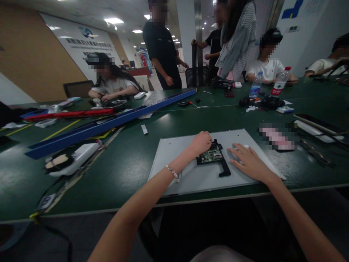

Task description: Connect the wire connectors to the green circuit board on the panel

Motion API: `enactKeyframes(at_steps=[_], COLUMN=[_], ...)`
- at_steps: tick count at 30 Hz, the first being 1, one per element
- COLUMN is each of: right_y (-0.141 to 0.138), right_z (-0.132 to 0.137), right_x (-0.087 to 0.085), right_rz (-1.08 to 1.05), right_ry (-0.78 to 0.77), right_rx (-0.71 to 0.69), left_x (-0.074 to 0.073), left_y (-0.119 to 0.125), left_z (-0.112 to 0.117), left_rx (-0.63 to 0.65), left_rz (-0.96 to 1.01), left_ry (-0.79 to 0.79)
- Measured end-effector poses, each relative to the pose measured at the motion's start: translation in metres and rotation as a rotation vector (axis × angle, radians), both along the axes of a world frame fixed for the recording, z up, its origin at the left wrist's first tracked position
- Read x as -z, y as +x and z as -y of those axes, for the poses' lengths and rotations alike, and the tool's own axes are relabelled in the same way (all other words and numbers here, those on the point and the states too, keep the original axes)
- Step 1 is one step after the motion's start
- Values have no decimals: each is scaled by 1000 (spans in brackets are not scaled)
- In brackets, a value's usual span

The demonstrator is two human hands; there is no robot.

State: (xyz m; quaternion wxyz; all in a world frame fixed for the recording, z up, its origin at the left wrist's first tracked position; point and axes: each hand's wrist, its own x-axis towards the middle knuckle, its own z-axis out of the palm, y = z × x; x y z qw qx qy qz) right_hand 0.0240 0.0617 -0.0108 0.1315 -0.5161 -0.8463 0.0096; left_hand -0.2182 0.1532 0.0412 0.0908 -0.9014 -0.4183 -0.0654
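Circuit board (212,156) in a black frame (225,169): right at the left fingers, just to their right and on the near side; frame's bent arm ends short of the right fingers. Probably light and stiff, not slippery, but the bare parts on top look fragile. Best hold: frame edges or the bent arm, keep off the green face.

Left hand (201,144): fingers bunched over the frame's far left corner; can't tell whether they pinch the edge, a small part or nothing, tips partly hidden. Bracelet (171,172) on that wrist.

Right hand (248,161): palm down, fingers spread, grasping nothing visible; something pale shows by the fingers, too covered to name.

Pale panel (178,151) under the board and both hands, flat on the green counter (125,163).

Right of the right fingers: pink thing (278,138), blurred out. Beyond the left fingers: screwdriver (185,104); beyond and left, long blue rail (114,125). Far past the right fingers: two bottles, blue cap (255,87) and red cap (280,83). People sit and stand across the counter.
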Motion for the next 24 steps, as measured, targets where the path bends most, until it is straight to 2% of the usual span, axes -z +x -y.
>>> enactKeyframes(at_steps=[7,11,14,17,21,24], right_y=[1,1,1,1,2,2], right_z=[-1,-1,0,0,0,0], right_x=[1,1,1,1,4,6], right_rz=[2,0,-2,0,-5,-11], right_ry=[-11,-10,-5,-2,3,7], right_rx=[-5,-4,-16,-15,-12,-14], left_x=[-4,-10,-14,-14,-6,3], left_y=[-11,-34,-74,-130,-206,-248], left_z=[-9,-15,-22,-29,-31,-28], left_rx=[25,-4,-112,-303,-659,-813], left_rz=[169,306,368,387,313,252], left_ry=[-172,-205,-177,-33,81,100])
